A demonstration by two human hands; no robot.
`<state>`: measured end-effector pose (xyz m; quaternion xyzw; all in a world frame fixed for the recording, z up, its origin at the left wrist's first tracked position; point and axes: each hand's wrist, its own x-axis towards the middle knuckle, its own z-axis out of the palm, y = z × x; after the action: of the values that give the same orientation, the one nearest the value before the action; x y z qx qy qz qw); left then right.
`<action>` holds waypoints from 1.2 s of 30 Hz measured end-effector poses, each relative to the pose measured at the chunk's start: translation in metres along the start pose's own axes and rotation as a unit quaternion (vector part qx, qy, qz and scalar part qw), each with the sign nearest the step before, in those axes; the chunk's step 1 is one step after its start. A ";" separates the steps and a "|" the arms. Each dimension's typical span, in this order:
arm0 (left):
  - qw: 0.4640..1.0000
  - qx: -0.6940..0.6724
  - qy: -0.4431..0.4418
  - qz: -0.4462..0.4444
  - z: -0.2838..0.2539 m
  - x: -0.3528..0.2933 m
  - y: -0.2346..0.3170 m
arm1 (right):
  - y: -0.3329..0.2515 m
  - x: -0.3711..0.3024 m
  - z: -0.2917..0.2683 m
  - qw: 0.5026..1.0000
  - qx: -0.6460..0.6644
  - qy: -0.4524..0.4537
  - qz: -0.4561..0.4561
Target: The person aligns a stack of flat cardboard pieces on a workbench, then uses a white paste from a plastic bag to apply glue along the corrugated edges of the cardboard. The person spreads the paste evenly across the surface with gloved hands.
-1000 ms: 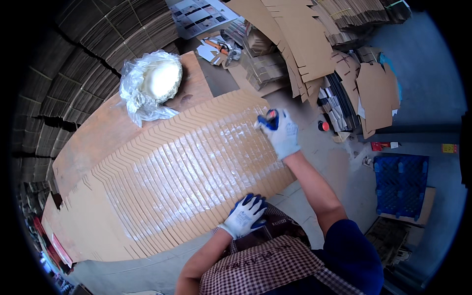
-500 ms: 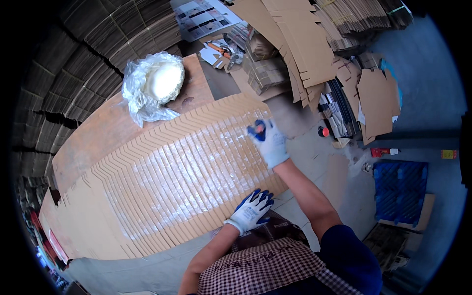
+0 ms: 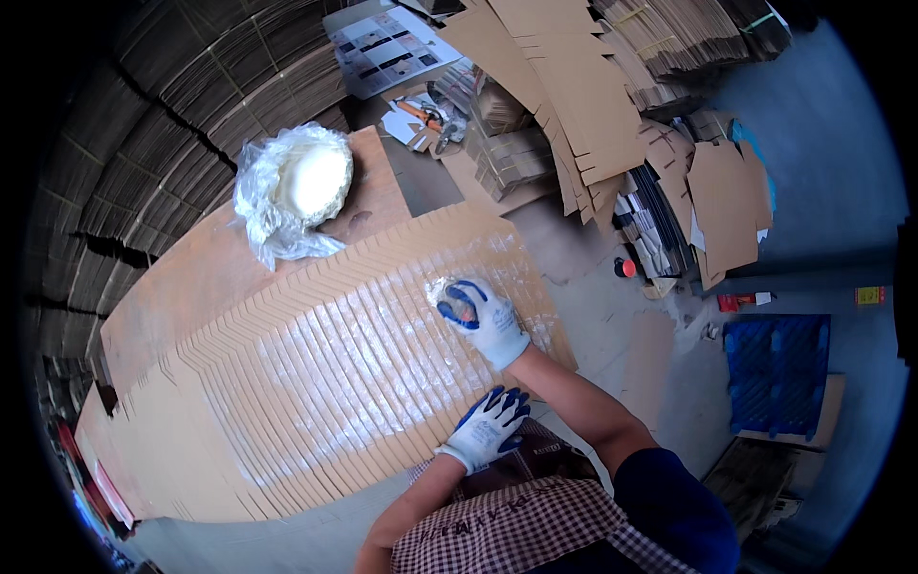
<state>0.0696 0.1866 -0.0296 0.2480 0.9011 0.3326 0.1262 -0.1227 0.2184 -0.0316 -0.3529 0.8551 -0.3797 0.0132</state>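
Overlapping brown cardboard sheets [image 3: 325, 354] lie fanned in a long staggered row on the table, with a wet, shiny band along their exposed strips. Over the far right part of this row, my gloved right hand [image 3: 486, 320] is closed around a small object. Something whitish and lumpy shows at its fingertips, but its kind is mostly hidden by the fingers. My left hand [image 3: 485, 428], in a white glove with blue fingertips, lies flat on the near edge of the sheets, fingers spread.
A bowl [image 3: 311, 182] wrapped in clear plastic and holding something white stands on the wooden table [image 3: 182, 263]. Tall cardboard stacks [image 3: 182, 115] line the left. More cardboard [image 3: 583, 96] is piled at the back right. A blue pallet [image 3: 777, 373] is at the right.
My right hand has moved nearer and to the left over the sheets. The left hand stays on the near edge. The whole view has shifted slightly.
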 end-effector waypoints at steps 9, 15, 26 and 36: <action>1.000 -0.013 0.012 0.004 -0.002 0.002 -0.002 | 0.043 0.045 -0.040 0.964 -0.016 0.162 0.211; 1.000 -0.015 0.004 0.008 -0.002 0.001 -0.002 | 0.051 0.068 -0.009 0.969 -0.057 0.111 0.214; 1.000 -0.016 0.009 0.008 0.001 0.002 -0.003 | 0.052 0.072 -0.023 0.959 -0.171 0.085 0.210; 1.000 -0.017 -0.011 -0.003 0.000 0.003 -0.003 | 0.013 -0.074 -0.104 0.960 -0.117 -0.069 0.244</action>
<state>0.0658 0.1864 -0.0321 0.2469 0.8946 0.3445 0.1414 -0.1052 0.3366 0.0156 -0.1578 0.9508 -0.2369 0.1225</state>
